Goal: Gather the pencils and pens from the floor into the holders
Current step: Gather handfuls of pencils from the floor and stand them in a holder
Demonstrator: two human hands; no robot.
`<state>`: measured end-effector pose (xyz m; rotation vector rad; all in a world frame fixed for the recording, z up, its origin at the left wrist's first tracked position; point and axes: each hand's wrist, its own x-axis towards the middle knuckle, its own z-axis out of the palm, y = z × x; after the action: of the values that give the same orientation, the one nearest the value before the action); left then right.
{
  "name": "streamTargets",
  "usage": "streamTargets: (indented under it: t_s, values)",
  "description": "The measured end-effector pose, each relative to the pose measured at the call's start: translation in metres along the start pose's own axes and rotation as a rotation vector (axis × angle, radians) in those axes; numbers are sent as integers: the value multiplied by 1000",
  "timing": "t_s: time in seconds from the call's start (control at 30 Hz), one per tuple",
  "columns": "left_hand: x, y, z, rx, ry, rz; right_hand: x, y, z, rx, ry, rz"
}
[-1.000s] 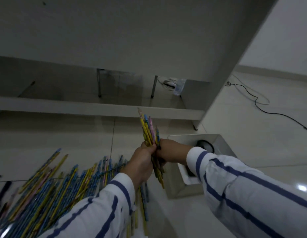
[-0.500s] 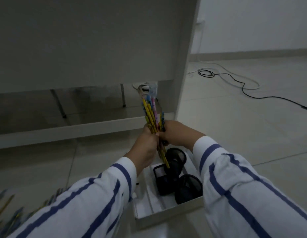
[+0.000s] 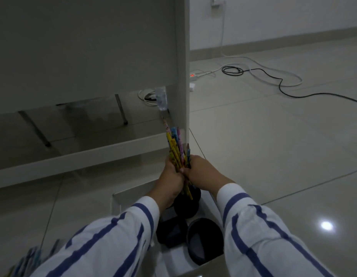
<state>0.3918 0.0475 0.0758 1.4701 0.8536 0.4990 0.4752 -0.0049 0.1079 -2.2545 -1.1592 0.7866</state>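
A bundle of coloured pencils [image 3: 174,145] stands nearly upright, gripped from both sides by my left hand [image 3: 169,181] and my right hand [image 3: 201,172]. The lower tips of the bundle reach the mouth of a round black holder [image 3: 190,204]. That holder stands in a white tray [image 3: 118,198] together with a second round black holder [image 3: 204,240] and a square black holder [image 3: 170,233]. More pencils [image 3: 31,258] lie on the floor at the bottom left, mostly hidden by my left sleeve.
A white desk panel [image 3: 182,66] and its low crossbar [image 3: 77,156] stand just behind the tray. A power strip [image 3: 199,74] and a black cable [image 3: 283,88] lie on the tiled floor to the right.
The view has swung right, away from the pile of pencils. Both hands have carried the bundle over the tray and lowered it to the far round holder.
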Motion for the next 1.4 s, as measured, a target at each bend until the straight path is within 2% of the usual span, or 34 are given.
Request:
streamTargets:
  t_s: [0.23,0.53,1.0,1.4]
  values:
    - [7,-20,7,137,20,33,4,23,15,69,14,44]
    - [0,-36,8,107,78,30,3,34,27,172,-21,105]
    - [-7,-32,3,4,124,-74,-4,34,54,247,-8,64]
    - [-16,-31,-4,-76,139,-84,-8,32,57,189,-6,6]
